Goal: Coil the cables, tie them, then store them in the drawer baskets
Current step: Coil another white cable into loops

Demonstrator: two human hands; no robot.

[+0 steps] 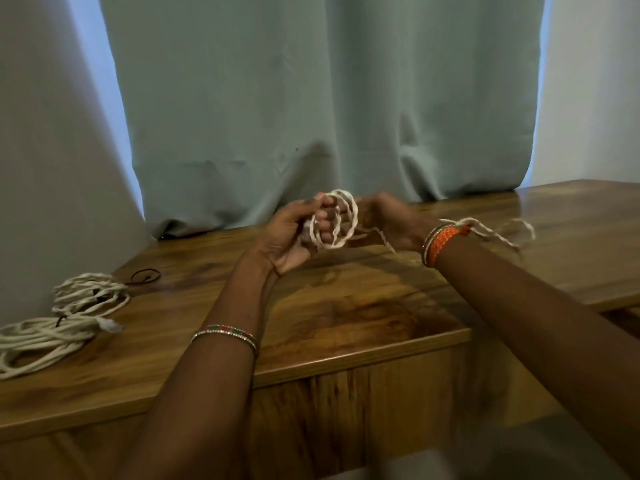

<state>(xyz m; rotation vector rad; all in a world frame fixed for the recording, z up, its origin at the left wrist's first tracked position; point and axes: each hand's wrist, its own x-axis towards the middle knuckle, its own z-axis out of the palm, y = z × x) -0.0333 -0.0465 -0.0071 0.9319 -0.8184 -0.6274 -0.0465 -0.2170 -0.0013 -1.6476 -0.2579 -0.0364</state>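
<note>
Both hands are raised above the middle of the wooden table (346, 323), near its far edge. Left hand (294, 233) has its fingers curled around a small coil of white cable (334, 218), and the loops stand upright around those fingers. Right hand (388, 220) is just to the right of the coil and is blurred, so I cannot tell if it pinches the cable or not. One loose end of the same cable (498, 233) goes over the right wrist, past the orange bracelet (445, 242), and hangs to the right. On the left side of the table lie two other bundles of white cable (59, 327), one beside the other. Behind the table hangs a grey-green curtain (311, 98)
</note>
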